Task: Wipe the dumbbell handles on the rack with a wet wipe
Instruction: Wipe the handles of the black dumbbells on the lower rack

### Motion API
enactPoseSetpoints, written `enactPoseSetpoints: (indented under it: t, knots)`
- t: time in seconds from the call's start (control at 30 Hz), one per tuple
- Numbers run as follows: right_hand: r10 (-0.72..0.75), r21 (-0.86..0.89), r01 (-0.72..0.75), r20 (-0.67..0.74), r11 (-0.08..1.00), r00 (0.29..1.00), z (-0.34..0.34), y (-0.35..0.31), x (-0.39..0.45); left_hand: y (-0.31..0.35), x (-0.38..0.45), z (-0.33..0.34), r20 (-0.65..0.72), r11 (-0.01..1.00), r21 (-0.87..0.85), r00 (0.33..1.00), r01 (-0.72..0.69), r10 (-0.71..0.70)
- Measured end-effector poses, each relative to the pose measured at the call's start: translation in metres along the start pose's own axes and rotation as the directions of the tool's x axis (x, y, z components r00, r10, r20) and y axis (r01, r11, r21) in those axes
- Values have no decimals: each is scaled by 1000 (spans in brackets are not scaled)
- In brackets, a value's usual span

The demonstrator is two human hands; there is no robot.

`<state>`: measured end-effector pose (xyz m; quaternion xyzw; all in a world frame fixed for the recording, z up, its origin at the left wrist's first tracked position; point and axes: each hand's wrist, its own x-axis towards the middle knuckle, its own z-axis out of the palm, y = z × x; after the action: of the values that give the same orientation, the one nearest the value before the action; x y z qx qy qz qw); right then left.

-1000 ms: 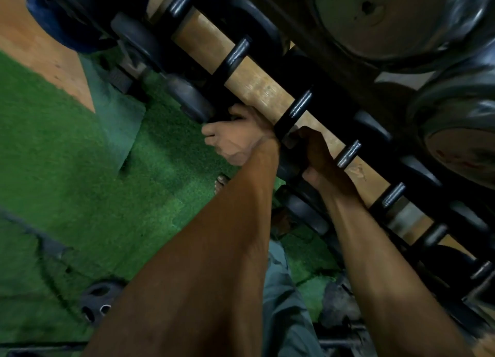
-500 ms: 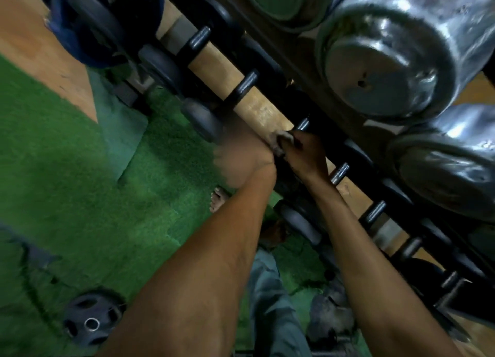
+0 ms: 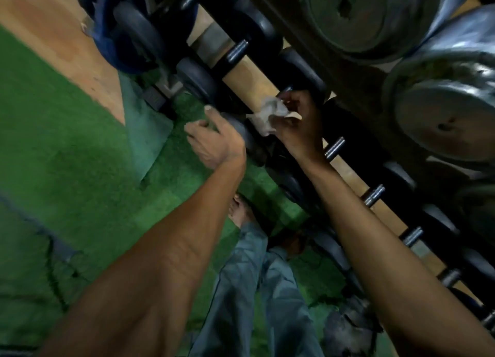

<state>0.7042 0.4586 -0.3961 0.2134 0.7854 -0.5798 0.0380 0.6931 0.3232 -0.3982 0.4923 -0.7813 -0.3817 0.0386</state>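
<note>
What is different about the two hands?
The right hand pinches a crumpled white wipe; the left hand holds no wipe. The right hand is up at a dumbbell handle on the rack; the left hand sits lower, fingers spread over a dark dumbbell end. Both are bare and reach toward the same row of dumbbells.

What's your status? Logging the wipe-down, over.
Right hand grips wet wipe at a dumbbell handle. Left hand rests on that dumbbell's near head. Nothing in the way.
</note>
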Motion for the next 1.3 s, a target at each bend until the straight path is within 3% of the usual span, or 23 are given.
enactPoseSetpoints:
  t: [0.1, 0.2, 0.27, 0.37, 0.43, 0.57, 0.77, 1.0, 1.17, 1.23, 1.3]
  knots:
    - [-93, -114, 96, 35, 989, 995, 20, 0, 3, 8, 3, 12, 11, 1000, -15, 1000, -18, 18]
    - [12, -304, 70, 258, 950, 966, 23, 6, -4, 4, -3, 20, 14, 996, 39, 997, -76, 75]
    - [131, -313, -26, 319, 949, 939, 14, 7, -12, 1, -5, 21, 6, 990, 42, 990, -138, 138]
    - [334, -126, -310, 344, 942, 878, 1, 1, -16, -2, -4, 21, 41, 982, 11, 981, -188, 187]
    - [440, -161, -410, 372, 898, 818, -1, -6, -8, -3, -4, 20, 65, 982, -40, 980, -187, 189]
    - [418, -391, -238, 484, 889, 769, 12, -32, 7, -5, -4, 20, 101, 985, -78, 982, -152, 160]
    - [459, -478, -206, 504, 854, 732, 27, -48, 23, -3, -5, 18, 104, 984, -67, 980, -164, 170]
    - [330, -417, -110, 503, 902, 799, -5, -55, -12, -4, -4, 18, 102, 976, -18, 971, -216, 216]
    - [395, -436, -200, 422, 878, 816, 5, -42, -8, -4, -4, 20, 106, 976, 25, 971, -216, 213]
    - [481, -501, -231, 457, 834, 748, 6, -41, -7, -3, -4, 20, 106, 978, 31, 973, -208, 203]
    - [555, -386, -409, 434, 826, 710, 9, -41, -4, -3, -6, 20, 109, 978, 31, 974, -205, 201]
